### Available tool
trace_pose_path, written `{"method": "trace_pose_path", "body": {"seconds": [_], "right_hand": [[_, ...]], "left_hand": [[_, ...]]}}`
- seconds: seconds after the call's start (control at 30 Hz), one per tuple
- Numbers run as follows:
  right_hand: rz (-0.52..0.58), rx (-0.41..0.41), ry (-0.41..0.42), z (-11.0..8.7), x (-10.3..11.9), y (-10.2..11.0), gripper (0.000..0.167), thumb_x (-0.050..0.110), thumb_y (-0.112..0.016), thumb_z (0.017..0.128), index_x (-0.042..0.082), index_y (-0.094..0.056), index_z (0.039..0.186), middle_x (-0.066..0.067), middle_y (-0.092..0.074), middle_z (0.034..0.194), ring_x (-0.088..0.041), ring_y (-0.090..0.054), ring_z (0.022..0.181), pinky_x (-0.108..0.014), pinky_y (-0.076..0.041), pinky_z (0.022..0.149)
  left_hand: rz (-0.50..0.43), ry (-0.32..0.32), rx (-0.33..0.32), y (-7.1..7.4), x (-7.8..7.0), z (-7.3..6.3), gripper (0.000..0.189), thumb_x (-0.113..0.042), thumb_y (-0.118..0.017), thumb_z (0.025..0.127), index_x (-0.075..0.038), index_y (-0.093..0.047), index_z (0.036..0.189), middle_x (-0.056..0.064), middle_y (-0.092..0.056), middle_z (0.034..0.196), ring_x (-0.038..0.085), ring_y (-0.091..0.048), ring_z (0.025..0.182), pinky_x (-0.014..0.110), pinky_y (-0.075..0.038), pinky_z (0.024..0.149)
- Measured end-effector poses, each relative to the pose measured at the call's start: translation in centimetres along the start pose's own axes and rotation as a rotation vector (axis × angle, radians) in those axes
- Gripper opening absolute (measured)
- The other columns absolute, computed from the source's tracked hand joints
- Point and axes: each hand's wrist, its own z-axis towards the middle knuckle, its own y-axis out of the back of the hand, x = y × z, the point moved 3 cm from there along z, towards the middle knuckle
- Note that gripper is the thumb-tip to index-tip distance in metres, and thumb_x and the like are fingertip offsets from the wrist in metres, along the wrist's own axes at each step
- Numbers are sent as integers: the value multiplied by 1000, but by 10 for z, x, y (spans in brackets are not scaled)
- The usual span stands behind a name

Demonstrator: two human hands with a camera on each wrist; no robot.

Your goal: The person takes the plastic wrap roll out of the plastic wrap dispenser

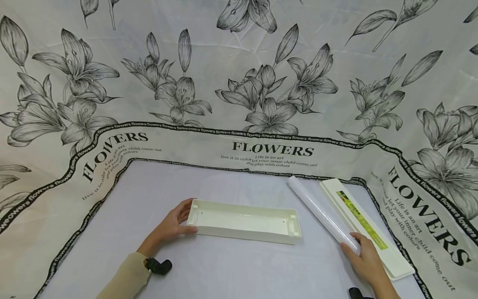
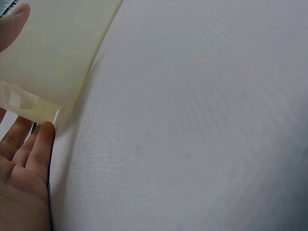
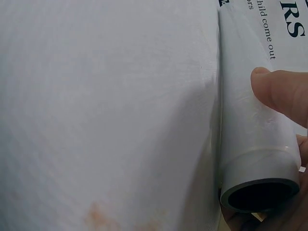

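Observation:
In the head view, a long cream plastic box (image 1: 246, 235) with an uncovered top lies on the table, its hollow inside showing. My left hand (image 1: 172, 224) holds its left end, thumb along the front wall and fingers round the end. From the left wrist view, the fingertips (image 2: 45, 130) sit right at the box's lower end. To the right, my right hand (image 1: 367, 258) grips the near end of a roll of cling film (image 1: 319, 211). Its thumb (image 3: 276, 91) lies across the film in the right wrist view, just above the tube's dark hollow end.
A long cream lid (image 1: 401, 265) with a yellow-green label (image 1: 362, 220) lies slantwise beside the roll, partly behind the right hand. White cloth (image 1: 224, 270) covers the table, bordered by a black band and lettering. Flower-printed fabric (image 1: 201, 58) rises behind.

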Motion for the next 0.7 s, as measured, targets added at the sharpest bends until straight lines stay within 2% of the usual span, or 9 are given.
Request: {"method": "trace_pose_path", "body": {"seconds": [0.7], "right_hand": [[-4, -13, -7, 0, 0, -2, 66, 27, -68, 100, -18, -41, 139, -43, -48, 130, -54, -50, 120, -67, -44, 95]], "left_hand": [[-5, -3, -4, 0, 2, 0, 98, -12, -88, 80, -2, -31, 158, 28, -43, 155, 49, -43, 143, 9, -41, 108]]}}
